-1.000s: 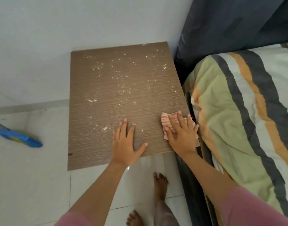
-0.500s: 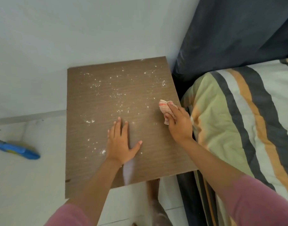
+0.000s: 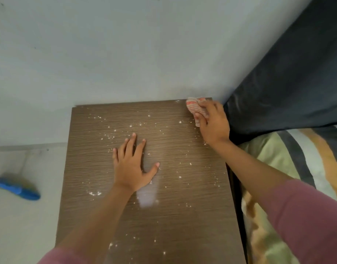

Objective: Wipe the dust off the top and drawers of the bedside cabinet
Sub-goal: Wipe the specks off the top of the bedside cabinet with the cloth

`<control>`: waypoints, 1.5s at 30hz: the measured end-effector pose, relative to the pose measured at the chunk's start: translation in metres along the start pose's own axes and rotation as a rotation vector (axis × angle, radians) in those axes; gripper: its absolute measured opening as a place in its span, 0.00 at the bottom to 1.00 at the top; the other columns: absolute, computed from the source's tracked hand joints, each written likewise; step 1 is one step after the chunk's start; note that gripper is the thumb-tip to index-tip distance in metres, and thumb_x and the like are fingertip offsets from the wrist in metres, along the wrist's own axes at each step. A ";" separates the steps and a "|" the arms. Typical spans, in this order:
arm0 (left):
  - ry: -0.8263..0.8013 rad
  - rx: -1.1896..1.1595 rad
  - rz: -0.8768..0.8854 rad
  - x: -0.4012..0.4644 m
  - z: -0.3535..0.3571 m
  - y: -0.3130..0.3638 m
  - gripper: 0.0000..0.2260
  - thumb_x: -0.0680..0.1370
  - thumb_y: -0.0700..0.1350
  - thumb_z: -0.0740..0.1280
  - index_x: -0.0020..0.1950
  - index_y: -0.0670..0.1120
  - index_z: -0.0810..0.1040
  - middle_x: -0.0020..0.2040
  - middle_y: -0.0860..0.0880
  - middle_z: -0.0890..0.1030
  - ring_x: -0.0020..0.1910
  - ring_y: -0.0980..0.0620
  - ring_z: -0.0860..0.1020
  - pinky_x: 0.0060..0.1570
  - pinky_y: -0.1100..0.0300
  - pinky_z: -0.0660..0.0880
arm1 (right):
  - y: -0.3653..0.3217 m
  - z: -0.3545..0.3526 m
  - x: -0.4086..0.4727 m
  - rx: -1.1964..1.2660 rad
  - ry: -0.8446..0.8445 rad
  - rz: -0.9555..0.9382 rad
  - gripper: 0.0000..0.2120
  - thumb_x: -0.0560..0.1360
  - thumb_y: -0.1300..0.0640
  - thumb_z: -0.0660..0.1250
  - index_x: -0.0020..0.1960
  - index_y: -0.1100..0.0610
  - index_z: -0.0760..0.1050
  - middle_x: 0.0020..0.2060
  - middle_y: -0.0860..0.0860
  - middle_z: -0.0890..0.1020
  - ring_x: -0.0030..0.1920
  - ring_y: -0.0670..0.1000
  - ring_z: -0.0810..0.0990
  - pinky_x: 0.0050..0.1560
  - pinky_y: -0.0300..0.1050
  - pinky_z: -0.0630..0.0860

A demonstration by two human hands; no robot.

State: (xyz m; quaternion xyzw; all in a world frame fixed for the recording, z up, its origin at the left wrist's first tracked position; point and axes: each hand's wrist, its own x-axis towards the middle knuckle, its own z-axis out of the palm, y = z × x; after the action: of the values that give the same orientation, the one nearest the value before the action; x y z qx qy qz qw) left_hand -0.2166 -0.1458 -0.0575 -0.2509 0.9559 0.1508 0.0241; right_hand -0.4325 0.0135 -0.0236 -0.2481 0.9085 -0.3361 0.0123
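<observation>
Right hand [image 3: 213,122], gripping cloth [image 3: 195,108], reached cabinet's [image 3: 179,216] far corner; left hand [image 3: 134,168] flat on dusty top.

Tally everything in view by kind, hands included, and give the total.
Hands: 2, left flat on the top, right gripping the cloth
Cloths: 1
Cabinets: 1
Blue brushes on the floor: 1
Beds: 1
Total: 6

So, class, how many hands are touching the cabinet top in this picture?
2. The left hand lies flat near the middle of the cabinet top. The right hand presses a striped cloth at the far right corner by the wall.
</observation>
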 end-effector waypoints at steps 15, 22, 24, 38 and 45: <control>0.032 -0.010 -0.001 0.005 -0.001 -0.002 0.36 0.65 0.69 0.61 0.69 0.52 0.67 0.74 0.48 0.61 0.72 0.43 0.59 0.66 0.34 0.56 | 0.022 0.031 0.020 -0.073 -0.118 -0.055 0.16 0.74 0.53 0.65 0.61 0.55 0.77 0.56 0.56 0.77 0.60 0.60 0.71 0.63 0.49 0.65; 0.039 0.007 -0.012 0.004 -0.002 0.001 0.37 0.66 0.70 0.58 0.70 0.52 0.65 0.75 0.48 0.59 0.73 0.43 0.58 0.68 0.36 0.54 | 0.023 0.017 -0.024 -0.060 -0.149 -0.036 0.15 0.74 0.55 0.67 0.60 0.55 0.77 0.57 0.55 0.77 0.60 0.59 0.71 0.63 0.51 0.67; 0.039 0.016 -0.010 0.003 -0.001 0.001 0.37 0.66 0.70 0.57 0.71 0.52 0.64 0.75 0.48 0.58 0.73 0.43 0.57 0.68 0.36 0.54 | 0.022 0.014 -0.039 -0.055 -0.155 -0.023 0.15 0.74 0.56 0.67 0.60 0.56 0.77 0.57 0.55 0.76 0.60 0.59 0.70 0.63 0.49 0.66; -0.062 -0.080 0.138 -0.157 0.003 0.010 0.46 0.66 0.73 0.60 0.75 0.45 0.56 0.77 0.46 0.50 0.75 0.45 0.50 0.69 0.40 0.45 | 0.014 -0.011 -0.159 -0.048 -0.129 0.061 0.16 0.72 0.51 0.62 0.57 0.54 0.78 0.54 0.54 0.77 0.57 0.58 0.73 0.63 0.53 0.68; -0.102 -0.034 0.135 -0.225 0.022 0.007 0.45 0.67 0.73 0.60 0.72 0.42 0.63 0.75 0.42 0.58 0.74 0.43 0.56 0.69 0.41 0.57 | 0.010 -0.020 -0.221 -0.108 -0.156 0.125 0.15 0.72 0.56 0.66 0.58 0.54 0.78 0.59 0.55 0.78 0.65 0.62 0.71 0.65 0.68 0.64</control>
State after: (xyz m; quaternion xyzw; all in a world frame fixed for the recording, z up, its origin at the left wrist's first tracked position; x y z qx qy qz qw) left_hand -0.0245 -0.0272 -0.0488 -0.1781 0.9655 0.1808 0.0585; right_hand -0.2471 0.1337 -0.0466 -0.2165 0.9353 -0.2649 0.0903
